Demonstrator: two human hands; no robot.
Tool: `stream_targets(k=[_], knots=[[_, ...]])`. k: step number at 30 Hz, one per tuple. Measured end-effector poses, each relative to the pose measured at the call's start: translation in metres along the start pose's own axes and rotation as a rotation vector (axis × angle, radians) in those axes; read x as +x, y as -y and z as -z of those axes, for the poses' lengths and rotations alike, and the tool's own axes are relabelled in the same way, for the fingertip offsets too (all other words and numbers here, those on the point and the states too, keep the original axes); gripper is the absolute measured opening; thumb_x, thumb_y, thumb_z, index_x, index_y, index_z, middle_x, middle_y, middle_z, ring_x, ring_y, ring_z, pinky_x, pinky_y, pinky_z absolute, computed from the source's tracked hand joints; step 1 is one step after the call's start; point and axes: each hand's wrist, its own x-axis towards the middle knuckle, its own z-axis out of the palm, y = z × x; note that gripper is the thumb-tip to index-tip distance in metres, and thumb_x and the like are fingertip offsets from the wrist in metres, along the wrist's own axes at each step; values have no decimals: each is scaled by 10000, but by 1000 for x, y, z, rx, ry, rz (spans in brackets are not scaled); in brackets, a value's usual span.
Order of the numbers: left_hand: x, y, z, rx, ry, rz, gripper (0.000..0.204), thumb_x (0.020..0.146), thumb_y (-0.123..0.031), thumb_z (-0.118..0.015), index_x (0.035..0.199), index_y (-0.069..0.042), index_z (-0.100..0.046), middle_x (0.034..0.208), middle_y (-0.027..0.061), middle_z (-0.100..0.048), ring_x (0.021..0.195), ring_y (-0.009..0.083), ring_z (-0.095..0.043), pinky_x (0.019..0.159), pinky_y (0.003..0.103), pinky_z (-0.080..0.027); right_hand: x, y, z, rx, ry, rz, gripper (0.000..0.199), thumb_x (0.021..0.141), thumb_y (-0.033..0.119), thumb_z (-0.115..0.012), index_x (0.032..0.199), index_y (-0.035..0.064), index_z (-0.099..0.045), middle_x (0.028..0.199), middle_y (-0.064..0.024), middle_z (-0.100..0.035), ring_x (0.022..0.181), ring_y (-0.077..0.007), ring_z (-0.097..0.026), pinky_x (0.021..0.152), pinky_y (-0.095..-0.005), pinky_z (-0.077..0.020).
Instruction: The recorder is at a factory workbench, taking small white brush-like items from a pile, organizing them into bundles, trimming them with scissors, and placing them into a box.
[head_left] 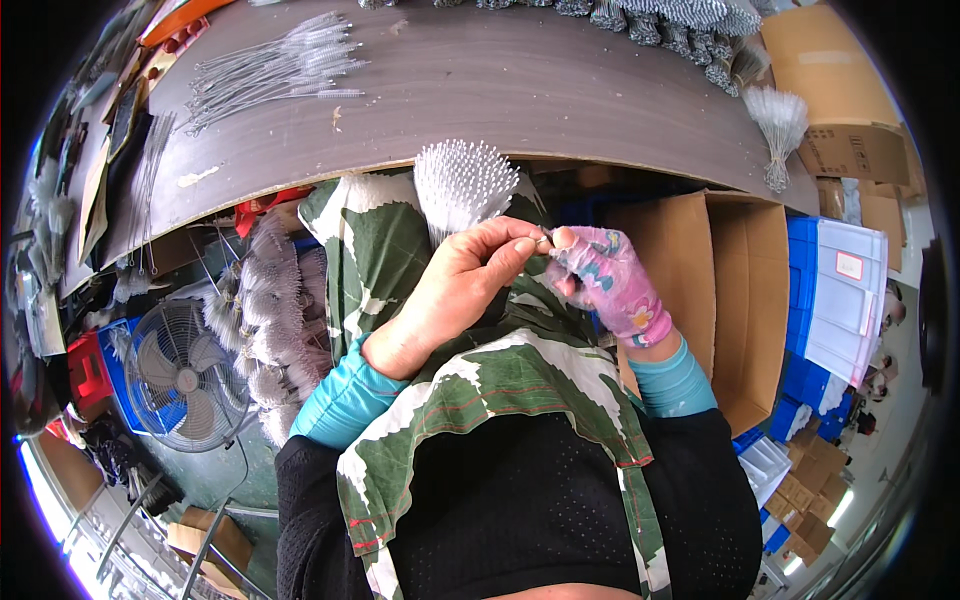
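Observation:
A thick bundle of thin white-bristled wire brushes point(463, 188) stands upright at the table's front edge, tips upward, in front of my lap. My bare left hand point(465, 270) is closed just below and beside it, partly covering its lower part. Thumb and forefinger pinch a small bit of thin wire point(543, 240). My right hand point(610, 285), in a pink flowered glove, is also closed, its fingertips meeting the left ones at that wire. How the wire runs into the bundle is hidden by my fingers.
Loose brushes point(285, 70) lie on the brown table point(450, 90); a tied bundle point(777, 130) sits at its right end. More bundles line the far edge. An open cardboard box point(745, 300) and plastic crates point(845, 290) stand right; a fan point(187, 378) and hanging brush bundles point(275, 300) left.

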Motion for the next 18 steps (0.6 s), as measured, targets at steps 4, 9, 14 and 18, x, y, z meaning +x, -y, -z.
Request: stream_targets(k=[4, 9, 14, 18], knots=[[0, -5, 0, 9, -1, -6, 161, 944, -139, -511, 1022, -32, -602, 792, -72, -546, 626, 11, -365, 553, 165, -329, -1, -1, 0, -12, -1, 10, 347, 930, 353, -513, 957, 33, -642, 613, 26, -508, 494, -26, -387, 433, -175, -266], [-9, -79, 4, 124, -119, 199, 217, 917, -176, -516, 1089, -68, -590, 781, -63, -494, 697, 23, -413, 614, 178, -351, 11, -3, 22, 130, -12, 119, 425, 944, 399, -456, 1021, 11, -612, 632, 45, -483, 456, 15, -342, 406, -138, -233], [11, -120, 62, 637, -342, -421, 203, 921, -100, -508, 1079, -24, -610, 909, 30, -640, 824, 70, -562, 730, 200, -426, 41, -12, 41, -91, -218, 120, 225, 894, 224, -586, 998, 29, -624, 705, 19, -565, 493, -14, -414, 440, -158, -309], [54, -119, 117, 1455, -494, -578, 189, 895, -97, -534, 1053, -87, -637, 905, 45, -648, 843, 171, -587, 772, 270, -452, 69, -19, 35, -125, -270, 239, 216, 873, 160, -599, 1051, 39, -610, 833, -27, -636, 561, -37, -493, 436, -157, -311]])
